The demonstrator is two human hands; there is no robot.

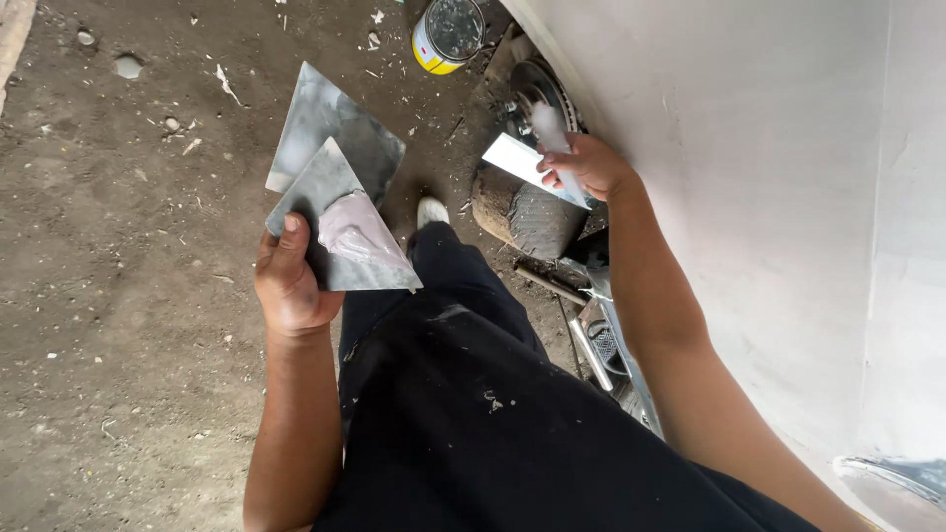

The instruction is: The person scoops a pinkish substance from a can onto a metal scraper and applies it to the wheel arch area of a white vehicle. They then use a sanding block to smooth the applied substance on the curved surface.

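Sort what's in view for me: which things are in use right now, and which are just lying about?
In use:
left hand holding metal plates with grey filler
right hand holding white spreader
white car panel

Lying about:
yellow tin
tyre
stones on dirt ground

Two hands show — the left hand (291, 286) at centre left of the frame, the right hand (583, 163) at upper centre. Two flat metal plates (335, 148) fan out from the left hand, with one blob of pale putty (357, 232) on the nearer one. One white spreader (520, 161) sits in the right hand. One yellow can (445, 34) stands at the top — one tyre (532, 219) just below the right hand.
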